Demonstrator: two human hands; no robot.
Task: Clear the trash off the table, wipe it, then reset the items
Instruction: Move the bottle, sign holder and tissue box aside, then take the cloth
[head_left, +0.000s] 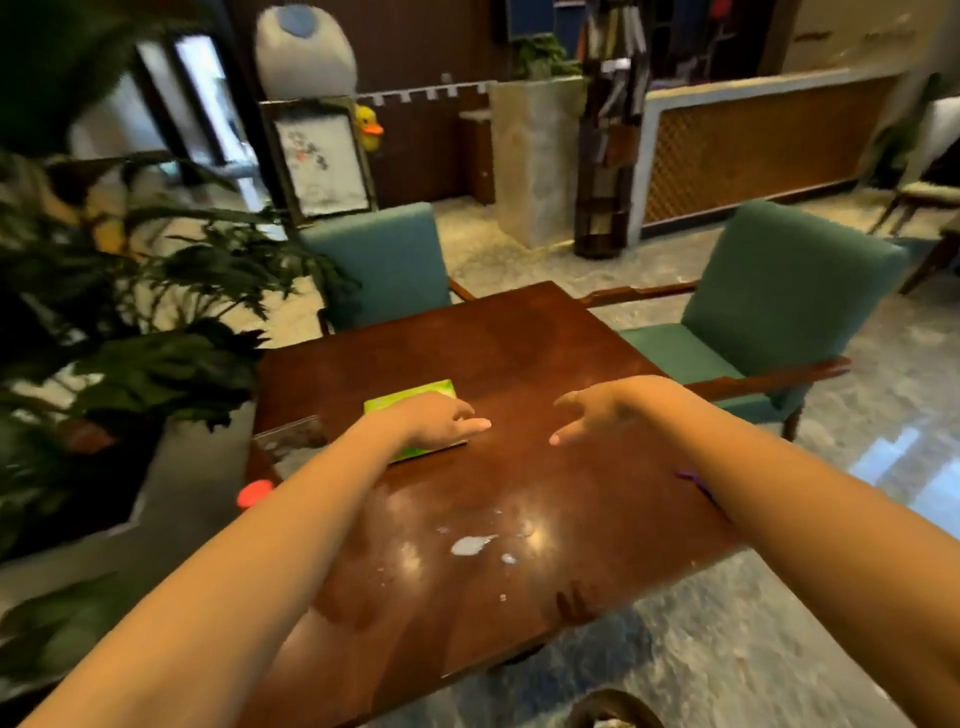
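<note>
In the middle of the frame, our left hand (441, 422) rests on the green pack (410, 397), fingers spread; our right hand (597, 410) hovers empty, fingers spread, likely to move it for wiping.

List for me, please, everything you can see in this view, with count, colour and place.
table: one, dark brown wood, centre
packet: one, green, table's left part, partly under the left hand
spill: one patch with droplets, whitish, table's near part
purple item: one, table's right edge, too hidden to identify
chairs: two, teal, far side and right
plant: one, dark green, left
toy duck: one, yellow, background
left hand: open, over the packet
right hand: open, above the table
</note>
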